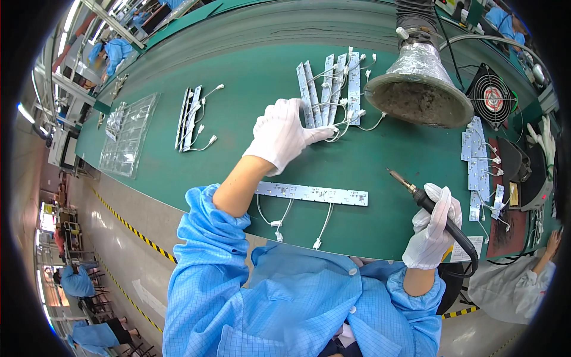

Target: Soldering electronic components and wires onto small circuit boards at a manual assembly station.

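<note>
My left hand point(282, 135), in a white glove, reaches to the near ends of a fanned group of white LED circuit strips point(326, 89) with thin white leads and plugs. Its thumb is stretched to the right, apart from the partly bent fingers; no strip shows plainly gripped between them. Over at the right, my gloved right hand point(436, 225) is closed round the black handle of a soldering iron point(420, 196), tip pointing up and left. Between my forearms a single LED circuit strip point(315, 194) lies crosswise, its leads hanging toward me.
A fume extraction funnel point(419, 86) hangs over the far right, beside a round fan point(492, 96). More circuit strips point(477, 163) lie at the right edge. Leftward are two strips point(189, 119) and a clear plastic tray point(128, 140). Another person's arm point(546, 253) shows at far right.
</note>
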`<state>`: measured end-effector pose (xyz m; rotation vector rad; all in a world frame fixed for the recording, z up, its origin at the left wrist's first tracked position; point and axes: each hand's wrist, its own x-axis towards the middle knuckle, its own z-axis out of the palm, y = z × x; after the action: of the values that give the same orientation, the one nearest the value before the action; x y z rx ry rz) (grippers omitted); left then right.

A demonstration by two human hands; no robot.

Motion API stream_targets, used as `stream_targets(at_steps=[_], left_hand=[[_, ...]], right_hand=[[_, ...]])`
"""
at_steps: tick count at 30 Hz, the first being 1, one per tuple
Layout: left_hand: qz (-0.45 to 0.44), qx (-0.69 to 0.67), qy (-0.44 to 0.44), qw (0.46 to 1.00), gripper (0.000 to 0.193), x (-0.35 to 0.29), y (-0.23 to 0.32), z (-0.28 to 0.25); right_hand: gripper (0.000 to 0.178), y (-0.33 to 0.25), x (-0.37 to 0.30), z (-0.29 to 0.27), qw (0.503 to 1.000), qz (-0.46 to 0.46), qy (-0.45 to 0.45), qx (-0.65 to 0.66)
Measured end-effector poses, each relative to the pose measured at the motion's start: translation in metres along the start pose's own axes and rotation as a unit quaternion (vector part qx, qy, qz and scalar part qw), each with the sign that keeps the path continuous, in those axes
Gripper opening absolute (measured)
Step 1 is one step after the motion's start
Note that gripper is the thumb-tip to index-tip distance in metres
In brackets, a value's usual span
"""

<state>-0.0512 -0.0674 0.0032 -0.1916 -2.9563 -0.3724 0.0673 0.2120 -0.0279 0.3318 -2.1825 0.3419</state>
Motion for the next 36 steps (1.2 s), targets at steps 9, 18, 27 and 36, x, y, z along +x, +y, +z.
stream_targets(at_steps=[9,18,27,36], left_hand=[[0.089,0.021,-0.010,0.996,0.055,-0.005,0.001,0.000],[-0.037,-0.198,0.025,0.979,0.039,-0.002,-0.025,-0.025],[0.125,-0.131,0.042,0.982,0.042,0.005,-0.011,0.003],[0.116,-0.184,-0.053,0.975,0.059,-0.006,-0.008,-0.023]], right_hand=[[0.056,-0.007,0.010,-0.003,1.000,-0.003,-0.007,0.020],[0.059,-0.004,0.005,0.001,1.000,-0.018,0.001,-0.019],[0.062,-0.004,0.009,-0.002,0.999,-0.005,-0.010,0.037],[0.059,-0.004,0.004,-0.004,1.000,-0.020,0.004,-0.014]])
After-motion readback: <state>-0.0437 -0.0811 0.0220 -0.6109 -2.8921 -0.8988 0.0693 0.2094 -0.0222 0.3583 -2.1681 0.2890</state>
